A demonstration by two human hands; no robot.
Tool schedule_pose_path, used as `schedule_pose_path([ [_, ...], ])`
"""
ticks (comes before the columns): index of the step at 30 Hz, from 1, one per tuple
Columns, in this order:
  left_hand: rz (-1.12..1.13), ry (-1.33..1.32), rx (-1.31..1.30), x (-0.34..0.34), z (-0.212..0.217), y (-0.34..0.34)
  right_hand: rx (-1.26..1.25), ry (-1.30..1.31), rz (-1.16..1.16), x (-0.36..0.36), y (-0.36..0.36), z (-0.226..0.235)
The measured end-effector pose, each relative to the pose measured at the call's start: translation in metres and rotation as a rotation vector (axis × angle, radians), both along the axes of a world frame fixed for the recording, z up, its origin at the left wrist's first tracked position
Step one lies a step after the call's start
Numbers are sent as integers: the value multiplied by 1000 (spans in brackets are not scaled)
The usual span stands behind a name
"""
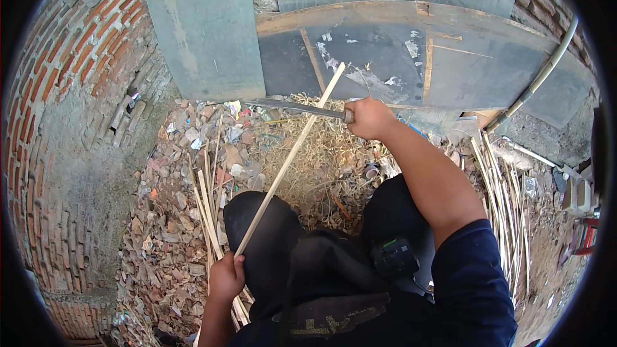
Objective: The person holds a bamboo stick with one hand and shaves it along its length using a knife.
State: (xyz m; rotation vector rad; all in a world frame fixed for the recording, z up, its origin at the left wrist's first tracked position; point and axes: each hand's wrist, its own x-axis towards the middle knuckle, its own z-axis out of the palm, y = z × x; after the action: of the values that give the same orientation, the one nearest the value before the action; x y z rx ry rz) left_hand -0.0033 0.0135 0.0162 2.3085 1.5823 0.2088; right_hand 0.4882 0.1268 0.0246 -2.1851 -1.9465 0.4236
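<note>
My left hand (pixel 226 276) grips the near end of a long pale bamboo strip (pixel 292 154) that slants up and away to the right, past my left knee. My right hand (pixel 367 117) is closed on the handle of a long grey knife (pixel 295 108). Its blade points left and lies across the strip near the far end. Under the blade lies a heap of pale, curly bamboo shavings (pixel 321 167). I sit with both knees in dark trousers (pixel 270 231) spread below the strip.
A bundle of split bamboo strips (pixel 209 199) lies by my left knee, another pile (pixel 504 199) at the right. Rubble and litter (pixel 167 218) cover the ground. A brick wall (pixel 71 122) curves at left; grey boards (pixel 398 51) and a pipe (pixel 536 77) stand ahead.
</note>
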Motion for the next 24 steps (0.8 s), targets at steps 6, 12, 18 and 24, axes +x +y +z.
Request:
schedule_pose_path([
  [6,35,-53,8,-3,1,-6,125,-88,185,-27,-8,28],
  [12,-15,-17,7,-2,0,-2,39,-42,-49,-2,-2,11],
  [18,16,-41,55,-4,-2,-7,92,-71,130,-21,-9,36],
  [24,-19,24,32,-1,2,-2,99,19,-120,17,0,-5],
])
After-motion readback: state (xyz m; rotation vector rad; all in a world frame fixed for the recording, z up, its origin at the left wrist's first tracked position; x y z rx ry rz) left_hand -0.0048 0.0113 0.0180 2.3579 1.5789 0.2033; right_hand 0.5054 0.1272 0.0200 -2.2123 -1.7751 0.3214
